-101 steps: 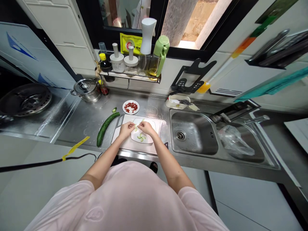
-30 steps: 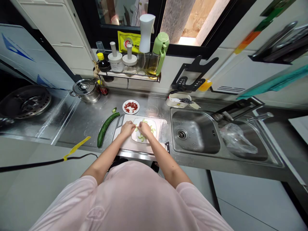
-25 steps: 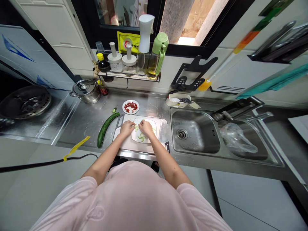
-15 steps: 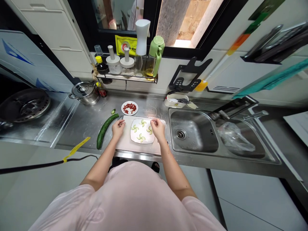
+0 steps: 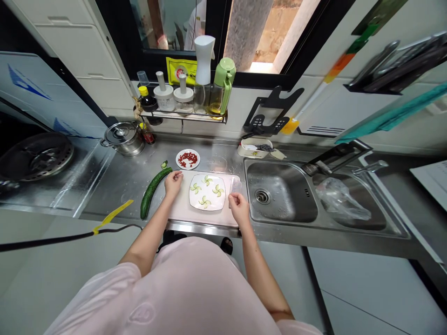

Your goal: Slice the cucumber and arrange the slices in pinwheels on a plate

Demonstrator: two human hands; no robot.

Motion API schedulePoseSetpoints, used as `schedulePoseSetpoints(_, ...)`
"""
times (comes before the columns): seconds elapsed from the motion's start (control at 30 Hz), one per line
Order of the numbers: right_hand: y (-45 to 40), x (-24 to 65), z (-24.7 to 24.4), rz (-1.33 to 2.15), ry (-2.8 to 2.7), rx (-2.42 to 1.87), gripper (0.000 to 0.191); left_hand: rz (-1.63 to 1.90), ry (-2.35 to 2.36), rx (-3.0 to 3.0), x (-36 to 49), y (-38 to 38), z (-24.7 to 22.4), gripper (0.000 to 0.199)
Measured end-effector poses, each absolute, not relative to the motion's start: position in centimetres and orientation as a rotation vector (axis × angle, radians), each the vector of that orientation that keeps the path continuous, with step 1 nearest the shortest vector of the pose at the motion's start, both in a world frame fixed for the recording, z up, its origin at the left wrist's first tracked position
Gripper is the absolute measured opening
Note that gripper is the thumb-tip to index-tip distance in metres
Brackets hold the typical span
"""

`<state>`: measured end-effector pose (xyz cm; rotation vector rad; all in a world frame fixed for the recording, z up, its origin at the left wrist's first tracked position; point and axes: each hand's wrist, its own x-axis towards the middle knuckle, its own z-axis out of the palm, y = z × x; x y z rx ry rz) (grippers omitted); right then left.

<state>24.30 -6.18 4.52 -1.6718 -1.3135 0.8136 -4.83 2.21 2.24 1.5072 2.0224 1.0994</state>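
A white plate (image 5: 207, 191) lies on a pale cutting board (image 5: 185, 210), with thin cucumber slices fanned into several small pinwheels around its middle. My left hand (image 5: 173, 182) rests at the board's left edge, holding nothing, close to a dark green cucumber (image 5: 152, 193). My right hand (image 5: 239, 208) sits at the board's near right corner beside a flat knife blade (image 5: 235, 186). The knife's handle is hidden around that hand, so I cannot tell whether the hand grips it. A small cucumber piece (image 5: 164, 164) lies beyond the cucumber's tip.
A small plate of chopped red food (image 5: 187, 159) stands behind the board. A steel pot (image 5: 123, 138) is at back left and a steel sink (image 5: 279, 191) lies right of the board. A plastic bag (image 5: 342, 200) is in the second basin.
Both hands have moved apart and off the plate, the left to the board's left edge and the right to its near right corner. All the pinwheels now show uncovered.
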Motion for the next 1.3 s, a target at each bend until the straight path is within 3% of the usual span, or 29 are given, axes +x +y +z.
schedulePoseSetpoints(0.13,-7.0,24.2,4.1,0.840,-1.331,-1.679,0.033,0.992,2.056,1.608,-4.2,6.1,2.8,0.028)
schedulePoseSetpoints(0.4,-8.3,25.3,4.2,0.828,-1.307,-1.697,0.029,0.442,2.146,1.793,-4.2,12.1,3.4,0.023)
schedulePoseSetpoints(0.63,-8.7,26.0,3.4,0.814,-1.319,-1.716,0.031,0.222,2.136,1.921,-4.6,14.7,2.6,0.031)
schedulePoseSetpoints(1.3,-7.9,26.3,3.4,0.827,-1.347,-1.709,0.030,0.164,2.037,2.083,-4.2,16.6,1.3,0.033)
